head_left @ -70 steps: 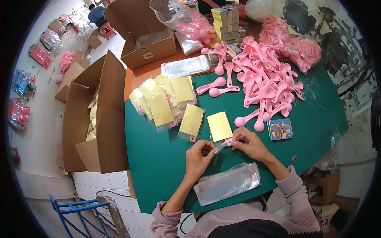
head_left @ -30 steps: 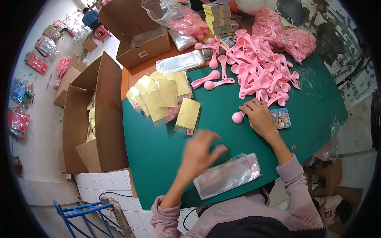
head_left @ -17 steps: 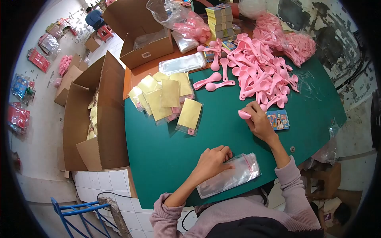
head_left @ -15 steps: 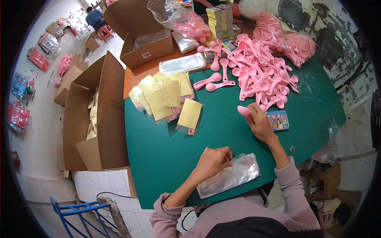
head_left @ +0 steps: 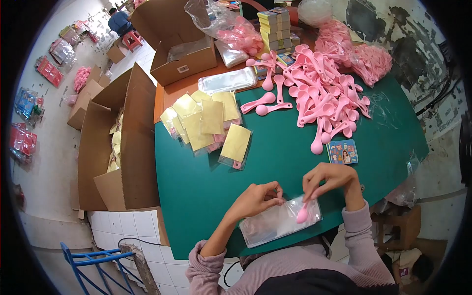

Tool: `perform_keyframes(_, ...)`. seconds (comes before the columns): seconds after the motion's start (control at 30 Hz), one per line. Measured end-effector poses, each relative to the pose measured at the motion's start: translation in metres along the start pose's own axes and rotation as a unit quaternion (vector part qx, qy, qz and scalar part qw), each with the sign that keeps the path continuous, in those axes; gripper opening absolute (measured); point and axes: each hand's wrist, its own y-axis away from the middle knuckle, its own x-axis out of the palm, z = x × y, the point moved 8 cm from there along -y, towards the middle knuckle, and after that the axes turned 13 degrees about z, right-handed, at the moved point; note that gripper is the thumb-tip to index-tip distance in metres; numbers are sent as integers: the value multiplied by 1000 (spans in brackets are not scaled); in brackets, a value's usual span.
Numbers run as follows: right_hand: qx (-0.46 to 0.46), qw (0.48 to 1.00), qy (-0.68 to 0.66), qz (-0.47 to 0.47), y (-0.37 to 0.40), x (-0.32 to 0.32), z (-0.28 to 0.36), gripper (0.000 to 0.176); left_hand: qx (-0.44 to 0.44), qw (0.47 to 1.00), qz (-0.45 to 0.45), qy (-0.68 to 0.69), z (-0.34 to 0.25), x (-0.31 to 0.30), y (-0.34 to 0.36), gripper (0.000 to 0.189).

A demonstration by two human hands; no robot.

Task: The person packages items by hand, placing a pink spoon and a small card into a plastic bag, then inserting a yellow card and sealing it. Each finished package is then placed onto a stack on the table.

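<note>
Has just brought the pink spoon (head_left: 302,215) down from beside the printed cards (head_left: 344,151) to the clear bags (head_left: 268,225), near the near edge of the green counter (head_left: 196,196). Holds it in the right hand (head_left: 337,176), with the grip clamped on the handle, and points the bowl down towards that edge. Appears to pinch the far edge of the uppermost bag with the left hand (head_left: 258,199), fingertips together on the film. Judging by this, has moved on from picking up to pairing spoon with bag. Cannot tell the bowl's exact place, inside the film or merely on top.
</note>
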Motion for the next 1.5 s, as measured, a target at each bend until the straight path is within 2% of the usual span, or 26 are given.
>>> perform_keyframes(0.03, 84, 994, 68, -13, 1, -1, -8, 17, 20, 999, 25, 15, 0, 2, 0, 14)
perform_keyframes(0.07, 83, 994, 68, -13, 1, -1, -11, 17, 19, 999, 25, 14, 1, -1, 3, 14)
perform_keyframes(0.13, 139, 982, 117, -46, 8, -6, -24, 15, 80, 984, 120, 103, -6, 6, 7, 13)
perform_keyframes(0.17, 140, 982, 116, -50, 9, -6, -22, 15, 79, 984, 124, 101, -5, 5, 9, 13)
perform_keyframes(0.23, 153, 979, 114, -70, 11, -9, -18, 16, 123, 942, 127, 287, -7, -1, 14, 12)
perform_keyframes(0.27, 152, 979, 113, -70, 11, -9, -19, 16, 122, 942, 127, 286, -6, -3, 14, 12)
perform_keyframes(0.33, 66, 976, 167, -120, 14, -14, -3, 19, 74, 946, 50, 311, 5, -16, 12, 12)
perform_keyframes(0.37, 66, 976, 168, -120, 12, -14, -3, 19, 53, 951, 13, 304, 11, -20, 11, 13)
perform_keyframes(0.43, 33, 966, 89, -239, 16, -27, 0, 18, 27, 959, -7, 283, 16, -22, 9, 14)
perform_keyframes(0.47, 33, 967, 89, -237, 12, -27, 1, 18, 0, 964, -27, 263, 21, -23, 9, 15)
perform_keyframes(0.53, 72, 910, -118, -392, 27, -39, -19, 13, 32, 956, -35, 291, 26, -24, 6, 17)
perform_keyframes(0.57, 49, 896, -89, -432, 31, -44, -20, 12, 64, 945, -42, 317, 26, -25, 5, 19)
perform_keyframes(0.6, 50, 896, -90, -431, 29, -44, -22, 12, 64, 945, -43, 318, 25, -24, 5, 19)
perform_keyframes(0.67, 22, 868, -60, -492, 37, -48, -18, 12, 40, 954, -79, 286, 23, -29, 6, 23)
perform_keyframes(0.9, 67, 889, 2, -453, 21, -39, -8, 13, 37, 961, -123, 246, 28, -32, 3, 30)
perform_keyframes(1.1, 85, 897, 52, -430, 16, -41, -7, 15, 47, 972, -83, 215, 29, -25, -5, 34)
perform_keyframes(1.17, 83, 921, 85, -371, 4, -37, -6, 14, 74, 975, -76, 197, 20, -23, -8, 34)
perform_keyframes(1.2, 82, 921, 86, -372, 0, -36, -4, 14, 75, 975, -76, 196, 17, -22, -10, 34)
perform_keyframes(1.27, 70, 932, 109, -337, -19, -31, 2, 14, 87, 965, -52, 240, 8, -16, -14, 33)
perform_keyframes(1.33, 69, 928, 102, -352, -23, -30, 7, 18, 86, 971, -81, 206, 9, -21, -12, 30)
perform_keyframes(1.4, 34, 894, 50, -445, -13, -37, 11, 22, 52, 983, -72, 163, 17, -27, -8, 31)
perform_keyframes(1.5, -8, 864, 56, -501, -7, -39, 11, 23, 63, 989, -23, 135, 3, -27, -2, 34)
